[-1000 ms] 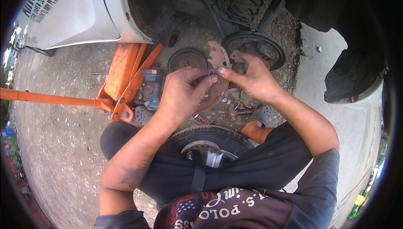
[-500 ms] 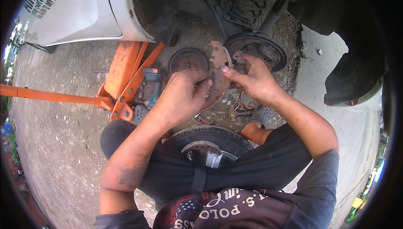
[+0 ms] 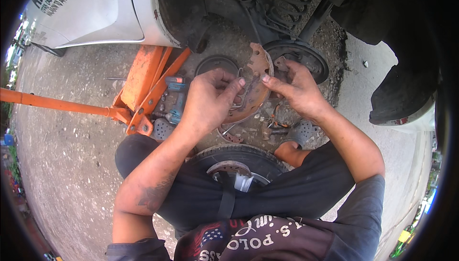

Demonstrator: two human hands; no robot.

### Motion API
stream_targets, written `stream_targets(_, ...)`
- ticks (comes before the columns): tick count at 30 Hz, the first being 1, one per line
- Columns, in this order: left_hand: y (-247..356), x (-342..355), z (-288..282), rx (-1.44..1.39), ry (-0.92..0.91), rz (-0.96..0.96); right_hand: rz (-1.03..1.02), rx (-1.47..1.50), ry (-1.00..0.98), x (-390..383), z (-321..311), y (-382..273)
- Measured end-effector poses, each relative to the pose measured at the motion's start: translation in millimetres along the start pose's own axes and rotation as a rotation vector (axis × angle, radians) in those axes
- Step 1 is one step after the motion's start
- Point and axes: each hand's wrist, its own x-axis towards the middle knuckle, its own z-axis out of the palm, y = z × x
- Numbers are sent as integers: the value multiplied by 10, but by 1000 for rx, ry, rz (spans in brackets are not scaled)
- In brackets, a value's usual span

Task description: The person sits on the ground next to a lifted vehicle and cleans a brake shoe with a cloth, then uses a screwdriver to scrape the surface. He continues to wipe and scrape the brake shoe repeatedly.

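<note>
The left hand (image 3: 208, 96), fingers curled, pinched a thin wire (image 3: 239, 72) beside the rusty curved plate (image 3: 258, 91), which was held above the ground between both hands, its right edge gripped by the right hand's (image 3: 303, 91) thumb and bent fingers. The thumb tips stood further apart than one second earlier. The orange jack (image 3: 138, 81), tire (image 3: 229, 150) and dark round hub (image 3: 315, 65) bordered the workspace; open ground (image 3: 71, 141) lay left.

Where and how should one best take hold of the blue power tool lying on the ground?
Probably grip the blue power tool by its narrow middle, which looks like a handle between two wider ends. Come from above and from the right, since the orange jack stands close on its left.
</note>
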Motion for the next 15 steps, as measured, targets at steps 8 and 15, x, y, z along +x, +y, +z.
stream_targets(8, 63, -21, 14, 16, -56, -1, -2, -57, -14, 1, -45, 6)
stream_targets(15, 266, -55, -105, 219, -244, -12, 65, -238, 68, 28, -87, 42)
